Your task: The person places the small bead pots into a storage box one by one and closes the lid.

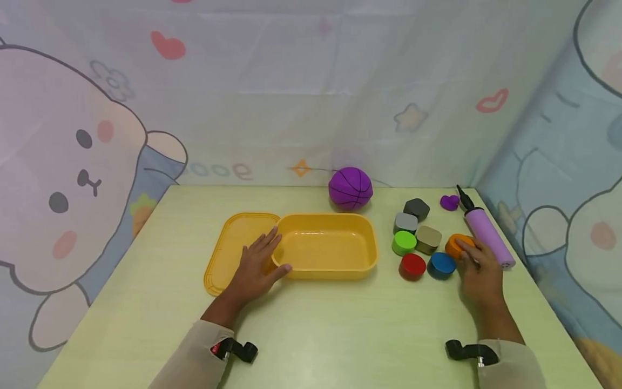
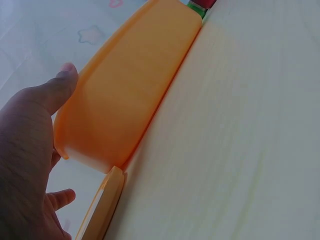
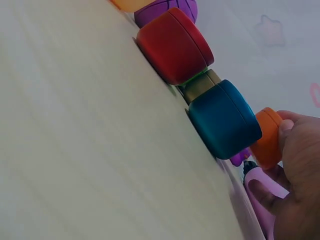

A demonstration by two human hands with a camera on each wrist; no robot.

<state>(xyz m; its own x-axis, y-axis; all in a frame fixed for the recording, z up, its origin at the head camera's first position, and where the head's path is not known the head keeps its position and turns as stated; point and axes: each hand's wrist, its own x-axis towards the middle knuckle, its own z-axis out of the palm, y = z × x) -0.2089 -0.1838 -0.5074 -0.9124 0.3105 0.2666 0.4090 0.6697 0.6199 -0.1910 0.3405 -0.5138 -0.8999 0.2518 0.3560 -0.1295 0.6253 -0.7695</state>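
A yellow rectangular container (image 1: 324, 274) stands mid-table. At its left end my left hand (image 1: 255, 270) touches the rim, fingers spread and fairly straight, while the thumb lies along the near corner. The left wrist view shows the thumb against the wall of that container (image 2: 125, 85). Partly under the left hand lies a yellow lid (image 1: 218, 259). On the right side, my right hand (image 1: 481, 270) pinches an orange round tin (image 1: 454, 246) between thumb and fingers. Just left of this tin (image 3: 268, 140) sits a blue round tin (image 1: 441, 266).
Nearby are red (image 1: 412, 267), green (image 1: 404, 243), gold (image 1: 428, 239), grey (image 1: 405, 222) and dark (image 1: 416, 209) tins. A lilac hand pump (image 1: 488, 237) lies beyond the right hand, near a purple heart-shaped piece (image 1: 449, 202). Behind the container is a purple ball (image 1: 350, 188).
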